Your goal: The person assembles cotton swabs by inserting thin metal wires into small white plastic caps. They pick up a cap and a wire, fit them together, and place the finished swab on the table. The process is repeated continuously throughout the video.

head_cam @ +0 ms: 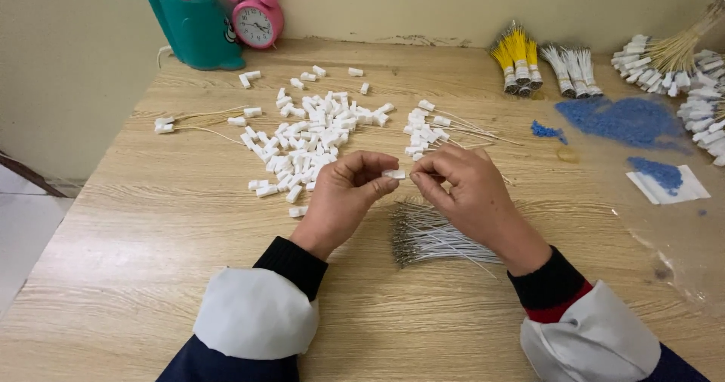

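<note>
Hands [408,186] pinch white clip [393,174] mid-table [151,276].

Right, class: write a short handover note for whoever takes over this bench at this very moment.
Left hand: pinching a white cap.
Right hand: fingertips at the same cap; what it holds is hidden.
Loose caps lie ahead on the table; bare wires lie under the hands.
Done: capped wires ahead, more far right.
Left: most loose caps and the wire bundle.
</note>
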